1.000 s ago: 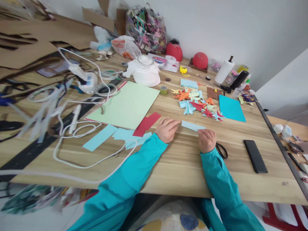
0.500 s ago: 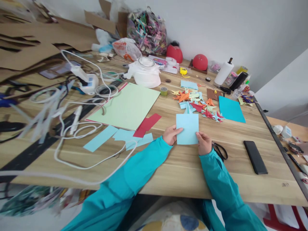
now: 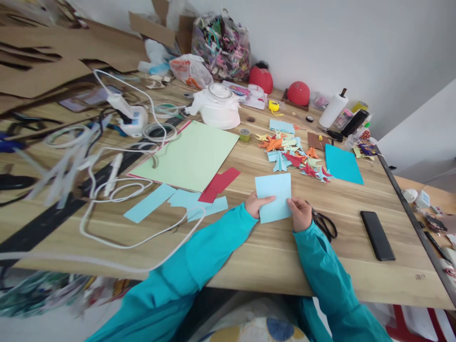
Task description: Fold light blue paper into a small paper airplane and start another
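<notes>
A light blue sheet of paper (image 3: 274,190), nearly square, is held up in front of me just above the table. My left hand (image 3: 257,205) grips its left edge, the thumb lying across the front. At the right edge, my right hand (image 3: 301,213) pinches the sheet between thumb and fingers. Black-handled scissors (image 3: 326,225) lie on the table beside my right hand, partly hidden by it. Beyond the sheet is a pile of folded paper pieces (image 3: 294,157) in blue, red, orange and pale green.
Pale green sheets (image 3: 192,154) lie left of centre, with red paper strips (image 3: 218,184) and blue offcuts (image 3: 149,203) in front. A white cable (image 3: 135,247) loops across the left side. On the right are a black phone (image 3: 377,235) and teal paper (image 3: 344,164).
The blue sheet has moved slightly left and nearer to me, and has tilted a little. My left thumb now reaches further across it. More of the scissors shows.
</notes>
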A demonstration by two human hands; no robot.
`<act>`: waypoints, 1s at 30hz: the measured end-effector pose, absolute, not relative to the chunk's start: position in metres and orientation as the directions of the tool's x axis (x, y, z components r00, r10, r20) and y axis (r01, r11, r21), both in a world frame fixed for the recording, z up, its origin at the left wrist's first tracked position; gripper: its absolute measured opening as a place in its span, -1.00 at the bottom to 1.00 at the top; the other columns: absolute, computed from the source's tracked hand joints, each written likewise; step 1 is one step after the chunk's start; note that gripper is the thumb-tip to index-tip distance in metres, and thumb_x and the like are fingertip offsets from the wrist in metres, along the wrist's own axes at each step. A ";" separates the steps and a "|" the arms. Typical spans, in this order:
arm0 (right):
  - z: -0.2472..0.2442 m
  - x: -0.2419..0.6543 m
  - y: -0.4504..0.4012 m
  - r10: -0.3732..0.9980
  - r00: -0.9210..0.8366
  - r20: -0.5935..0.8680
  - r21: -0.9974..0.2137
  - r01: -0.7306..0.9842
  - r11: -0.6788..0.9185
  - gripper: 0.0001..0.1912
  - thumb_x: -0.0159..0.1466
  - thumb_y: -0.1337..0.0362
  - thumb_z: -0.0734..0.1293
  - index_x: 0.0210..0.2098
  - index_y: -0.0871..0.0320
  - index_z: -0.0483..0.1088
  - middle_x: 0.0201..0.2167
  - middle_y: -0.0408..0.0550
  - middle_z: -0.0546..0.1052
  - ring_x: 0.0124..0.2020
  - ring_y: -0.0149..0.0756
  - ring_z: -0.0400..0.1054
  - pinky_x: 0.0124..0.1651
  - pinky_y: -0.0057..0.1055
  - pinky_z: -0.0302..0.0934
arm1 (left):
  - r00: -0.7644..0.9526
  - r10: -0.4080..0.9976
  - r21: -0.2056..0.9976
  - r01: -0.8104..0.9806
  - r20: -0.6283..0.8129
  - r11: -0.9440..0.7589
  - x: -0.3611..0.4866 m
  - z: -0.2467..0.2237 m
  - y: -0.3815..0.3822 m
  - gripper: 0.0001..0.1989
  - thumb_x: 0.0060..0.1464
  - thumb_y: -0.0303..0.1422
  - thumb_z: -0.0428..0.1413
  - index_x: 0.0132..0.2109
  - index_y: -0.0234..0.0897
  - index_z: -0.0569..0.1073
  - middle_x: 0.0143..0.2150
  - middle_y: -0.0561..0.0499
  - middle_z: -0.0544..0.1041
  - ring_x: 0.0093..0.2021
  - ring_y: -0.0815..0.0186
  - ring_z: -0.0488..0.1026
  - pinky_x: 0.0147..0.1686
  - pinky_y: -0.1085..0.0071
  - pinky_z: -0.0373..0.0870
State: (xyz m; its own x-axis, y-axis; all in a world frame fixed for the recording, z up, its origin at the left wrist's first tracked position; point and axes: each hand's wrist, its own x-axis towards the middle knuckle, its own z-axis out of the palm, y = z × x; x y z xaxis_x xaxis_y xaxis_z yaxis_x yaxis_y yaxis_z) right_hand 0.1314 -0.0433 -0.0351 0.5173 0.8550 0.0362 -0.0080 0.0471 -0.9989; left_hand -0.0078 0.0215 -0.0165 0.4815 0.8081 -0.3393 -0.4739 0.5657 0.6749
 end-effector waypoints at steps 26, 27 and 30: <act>-0.051 0.204 -0.140 0.785 0.391 0.481 -0.435 0.884 -0.174 -0.75 0.18 0.23 0.26 -0.19 0.15 0.45 -0.32 0.10 0.51 -0.28 -0.12 0.38 -0.22 -0.17 0.26 | 0.432 0.750 0.535 -0.527 -0.500 0.660 -0.012 -0.010 0.033 -0.69 -0.28 -0.49 0.29 -0.26 -0.38 0.49 -0.37 -0.10 0.60 -0.18 0.02 0.53 -0.11 0.07 0.45; -0.046 0.201 -0.133 0.785 0.443 0.433 -0.571 0.809 -0.140 -0.72 0.16 0.20 0.28 -0.16 0.15 0.43 -0.30 0.09 0.51 -0.28 -0.13 0.39 -0.21 -0.18 0.27 | 0.446 0.744 0.524 -0.530 -0.497 0.667 -0.013 -0.012 0.035 -0.71 -0.24 -0.49 0.27 -0.25 -0.37 0.49 -0.38 -0.09 0.60 -0.18 0.03 0.53 -0.10 0.08 0.45; -0.026 0.195 -0.107 0.828 0.521 0.207 -0.945 0.325 0.032 -0.53 0.14 0.13 0.31 0.02 0.08 0.26 -0.30 0.01 0.50 -0.34 -0.22 0.41 -0.30 -0.25 0.31 | 0.512 0.706 0.499 -0.499 -0.489 0.708 -0.016 -0.017 0.039 -0.76 -0.16 -0.49 0.23 -0.24 -0.36 0.49 -0.35 -0.10 0.60 -0.14 0.02 0.51 -0.07 0.08 0.43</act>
